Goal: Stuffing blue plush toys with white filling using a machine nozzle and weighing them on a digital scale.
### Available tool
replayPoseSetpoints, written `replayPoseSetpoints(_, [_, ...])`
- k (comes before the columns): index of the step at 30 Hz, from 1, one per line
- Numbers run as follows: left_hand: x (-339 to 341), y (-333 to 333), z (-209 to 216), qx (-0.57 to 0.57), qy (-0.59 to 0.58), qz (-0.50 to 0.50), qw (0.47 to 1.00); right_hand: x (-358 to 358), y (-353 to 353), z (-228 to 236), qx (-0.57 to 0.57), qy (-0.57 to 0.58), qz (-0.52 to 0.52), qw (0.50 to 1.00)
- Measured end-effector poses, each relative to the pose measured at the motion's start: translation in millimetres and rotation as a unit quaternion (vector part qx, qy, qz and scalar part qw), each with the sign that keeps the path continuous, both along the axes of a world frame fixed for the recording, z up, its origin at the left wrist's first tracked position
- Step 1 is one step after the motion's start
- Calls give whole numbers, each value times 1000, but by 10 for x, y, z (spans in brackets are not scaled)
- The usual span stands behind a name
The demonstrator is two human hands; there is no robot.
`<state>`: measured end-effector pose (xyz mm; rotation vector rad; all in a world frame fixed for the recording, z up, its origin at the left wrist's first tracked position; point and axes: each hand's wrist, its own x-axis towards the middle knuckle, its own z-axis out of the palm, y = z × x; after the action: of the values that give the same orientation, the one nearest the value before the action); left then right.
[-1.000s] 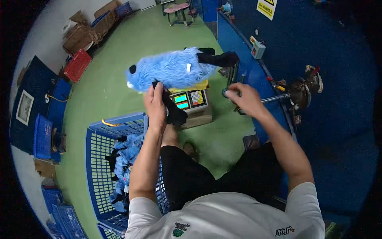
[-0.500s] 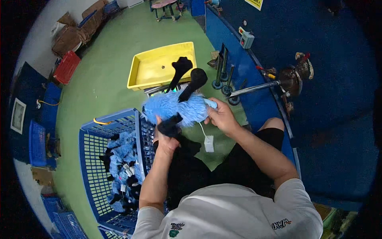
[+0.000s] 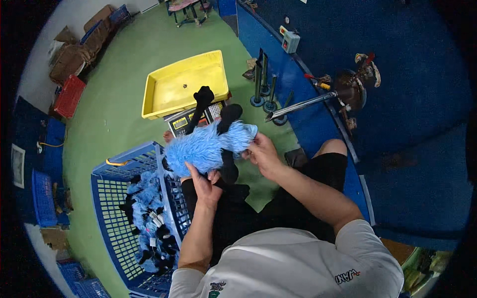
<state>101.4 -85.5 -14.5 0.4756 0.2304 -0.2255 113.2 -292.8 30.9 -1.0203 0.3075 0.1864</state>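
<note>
Grip: both hands closed on the blue plush toy (image 3: 208,146), left hand (image 3: 206,181) beneath, right hand (image 3: 262,155) pinching its 3 o'clock end.
Change: toy lowered from scale to lap.
Surroundings: yellow tray (image 3: 184,84) at 12 o'clock; blue basket (image 3: 117,198) at 9 o'clock.

Green floor (image 3: 124,74) thru-out. Blue wall (image 3: 397,39) on right w/ grey switch box (image 3: 290,39). Cardboard boxes (image 3: 74,54) and red crate (image 3: 68,95) far left, blue crates (image 3: 43,203) along left edge. Small pink stool (image 3: 186,7) at top. Even light.
</note>
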Motion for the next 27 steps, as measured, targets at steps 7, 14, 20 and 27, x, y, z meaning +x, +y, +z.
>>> replayPoseSetpoints(7, [27, -350, 101, 33, 11, 9, 999, 160, -136, 255, -112, -78, -5, 991])
replayPoseSetpoints(14, [153, -1498, 323, 85, 29, -63, 994, 101, -1199, 422, -403, -125, -181, 888])
replayPoseSetpoints(20, [203, -1413, 257, 107, 78, -37, 990, 169, -1186, 594, -577, -215, -136, 776])
replayPoseSetpoints(27, [229, -1346, 117, 19, 154, -78, 985, 235, -1077, 472, -674, -227, -139, 689])
